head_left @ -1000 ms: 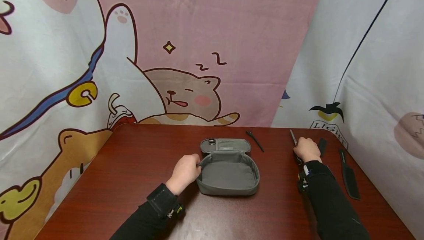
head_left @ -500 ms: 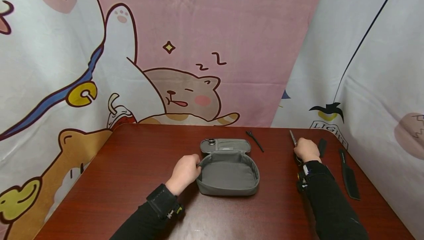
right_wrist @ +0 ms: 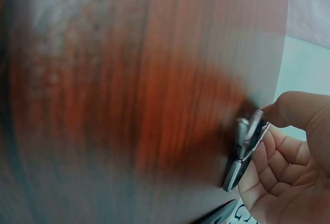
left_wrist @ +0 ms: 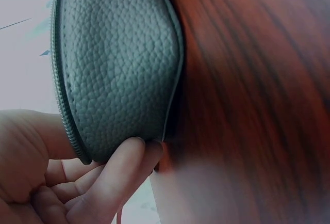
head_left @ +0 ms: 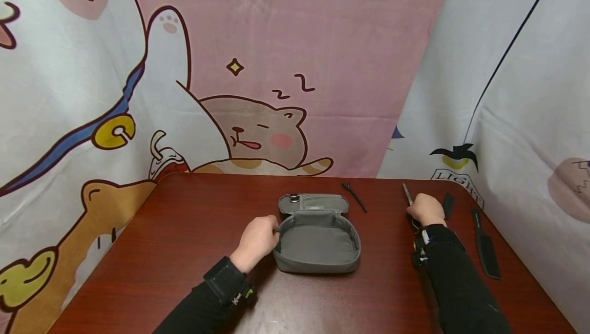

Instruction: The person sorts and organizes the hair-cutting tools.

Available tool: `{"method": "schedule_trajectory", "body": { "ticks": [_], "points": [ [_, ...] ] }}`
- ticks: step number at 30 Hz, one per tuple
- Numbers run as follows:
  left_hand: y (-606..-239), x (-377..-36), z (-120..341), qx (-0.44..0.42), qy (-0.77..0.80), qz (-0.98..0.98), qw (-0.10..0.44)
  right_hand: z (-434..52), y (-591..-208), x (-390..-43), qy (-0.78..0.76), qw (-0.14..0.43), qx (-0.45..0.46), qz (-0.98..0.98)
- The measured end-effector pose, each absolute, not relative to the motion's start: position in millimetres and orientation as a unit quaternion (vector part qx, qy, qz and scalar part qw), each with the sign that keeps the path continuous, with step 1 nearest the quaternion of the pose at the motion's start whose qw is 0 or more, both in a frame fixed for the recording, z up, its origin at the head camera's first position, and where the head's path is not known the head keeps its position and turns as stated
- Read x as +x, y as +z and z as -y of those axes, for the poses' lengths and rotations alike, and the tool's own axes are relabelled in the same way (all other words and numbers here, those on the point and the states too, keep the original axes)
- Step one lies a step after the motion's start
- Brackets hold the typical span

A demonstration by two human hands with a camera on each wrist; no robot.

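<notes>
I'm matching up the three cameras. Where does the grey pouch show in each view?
Head: the grey pouch lies open at table centre, the left hand gripping its left edge.
Left wrist: pouch's pebbled wall fills the upper left, fingers beneath.
Right wrist: not in view.
Shared landmark: the red-brown table.

One pouch (head_left: 317,234), one scissors (head_left: 407,193), one clip (head_left: 354,196), two combs (head_left: 485,242).
</notes>
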State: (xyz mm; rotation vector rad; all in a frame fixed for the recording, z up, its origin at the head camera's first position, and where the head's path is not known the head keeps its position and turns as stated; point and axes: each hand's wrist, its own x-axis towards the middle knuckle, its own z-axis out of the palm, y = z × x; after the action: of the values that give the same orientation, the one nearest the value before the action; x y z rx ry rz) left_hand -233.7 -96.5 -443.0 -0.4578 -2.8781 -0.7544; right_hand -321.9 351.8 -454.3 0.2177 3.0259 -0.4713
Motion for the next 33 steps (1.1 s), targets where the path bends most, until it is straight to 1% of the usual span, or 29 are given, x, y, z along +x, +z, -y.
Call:
{"method": "schedule_trajectory", "body": {
  "ticks": [12, 16, 22, 27, 33],
  "points": [
    [-441.6, -232.7, 96.0, -0.145, -0.253, 0.955, 0.063, -355.9, -456.6, -321.6, -0.178, 0.025, 0.073, -0.981],
    [-442.0, -232.4, 95.9, -0.146, -0.252, 0.954, 0.064, -354.3, -452.2, -319.3, -0.209, 0.020, 0.066, -0.975],
    [-442.5, -231.2, 95.6, -0.148, -0.247, 0.955, 0.069, -351.3, -443.7, -316.5, -0.245, -0.003, 0.049, -0.968],
    [-441.9, -231.2, 95.5, -0.148, -0.249, 0.955, 0.069, -347.6, -435.1, -315.1, -0.271, -0.022, 0.056, -0.961],
    [-442.2, -231.9, 95.5, -0.143, -0.248, 0.956, 0.065, -344.5, -428.2, -314.4, -0.294, -0.022, 0.061, -0.954]
  ]
}}
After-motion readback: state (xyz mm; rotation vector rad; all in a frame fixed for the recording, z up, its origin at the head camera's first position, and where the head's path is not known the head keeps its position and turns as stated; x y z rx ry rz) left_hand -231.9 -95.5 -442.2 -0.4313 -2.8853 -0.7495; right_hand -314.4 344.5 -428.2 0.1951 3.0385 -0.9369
